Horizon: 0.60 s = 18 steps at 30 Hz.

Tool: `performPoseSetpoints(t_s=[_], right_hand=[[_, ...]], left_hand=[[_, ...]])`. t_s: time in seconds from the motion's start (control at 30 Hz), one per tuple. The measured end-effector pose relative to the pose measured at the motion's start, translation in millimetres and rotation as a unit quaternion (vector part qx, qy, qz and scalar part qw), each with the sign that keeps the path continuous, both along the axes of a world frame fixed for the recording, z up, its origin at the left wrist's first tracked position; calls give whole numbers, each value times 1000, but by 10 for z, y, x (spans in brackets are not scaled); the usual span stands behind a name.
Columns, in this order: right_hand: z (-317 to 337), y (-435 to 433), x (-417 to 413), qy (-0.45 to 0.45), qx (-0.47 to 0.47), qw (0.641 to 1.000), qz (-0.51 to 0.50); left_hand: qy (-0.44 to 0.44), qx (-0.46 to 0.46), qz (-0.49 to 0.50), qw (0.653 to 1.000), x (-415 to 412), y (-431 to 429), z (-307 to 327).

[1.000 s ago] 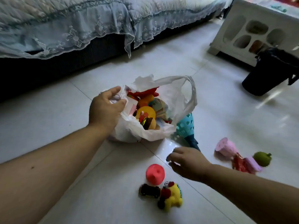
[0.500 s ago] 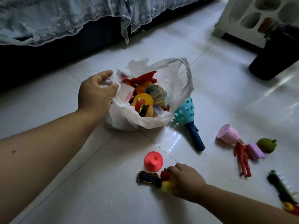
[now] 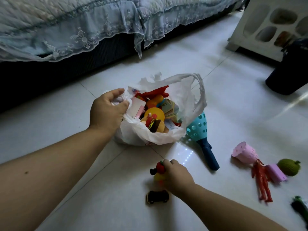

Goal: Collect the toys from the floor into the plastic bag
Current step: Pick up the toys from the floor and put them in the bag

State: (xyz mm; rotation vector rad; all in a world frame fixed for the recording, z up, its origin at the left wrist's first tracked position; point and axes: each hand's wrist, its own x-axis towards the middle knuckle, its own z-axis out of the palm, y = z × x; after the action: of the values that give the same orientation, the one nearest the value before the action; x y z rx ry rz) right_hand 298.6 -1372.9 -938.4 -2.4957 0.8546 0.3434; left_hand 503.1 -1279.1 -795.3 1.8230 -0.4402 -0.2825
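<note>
From the head camera, the white plastic bag (image 3: 131, 135) sits on the pale floor (image 3: 233, 104) in the middle of the frame. Its mouth is open and it is full of bright toys (image 3: 155, 115), red, yellow and orange. The left hand (image 3: 108, 110) is at the left side of the bag. Its fingers are curled tight around a bunched bit of the bag's edge.

Lower down, just right of the middle, the right hand (image 3: 177, 177) is close to the floor. Its fingers are wrapped around a small yellow and red toy (image 3: 159, 170). A little black toy car (image 3: 157, 198) lies on the floor just below that hand, not touched.

A teal cup with holes and a dark handle (image 3: 199, 130) lies just beside the bag on its right. At the lower right of the frame lie a pink cup (image 3: 244, 152), a red figure (image 3: 262, 180), a purple block (image 3: 275, 172) and a round green toy (image 3: 290, 166), all close together. A dark green toy (image 3: 300, 208) pokes in at the right edge.

A bed with a lacy blue cover (image 3: 75, 27) fills the upper left. A white cabinet (image 3: 250, 30) and a dark bin (image 3: 286, 77) are at the upper right.
</note>
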Motion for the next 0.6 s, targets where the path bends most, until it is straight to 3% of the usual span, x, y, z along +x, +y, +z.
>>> performPoseSetpoints(t_s=[0.1, 0.2, 0.33, 0.47, 0.6], right_hand=[[474, -60, -21, -85, 62, 992, -76], [1086, -78, -1, -194, 133, 959, -159], [1669, -250, 394, -330, 98, 919, -191], [1669, -493, 1037, -259, 5, 959, -118], [1367, -700, 1476, -111, -39, 989, -89]], left_hand=[[-1, 1, -9, 1000, -9, -20, 14], [-9, 2, -7, 1000, -24, -58, 29], [-9, 2, -6, 1000, -30, -86, 44], [2, -9, -12, 1000, -5, -75, 63], [7, -21, -9, 1000, 15, -64, 75]])
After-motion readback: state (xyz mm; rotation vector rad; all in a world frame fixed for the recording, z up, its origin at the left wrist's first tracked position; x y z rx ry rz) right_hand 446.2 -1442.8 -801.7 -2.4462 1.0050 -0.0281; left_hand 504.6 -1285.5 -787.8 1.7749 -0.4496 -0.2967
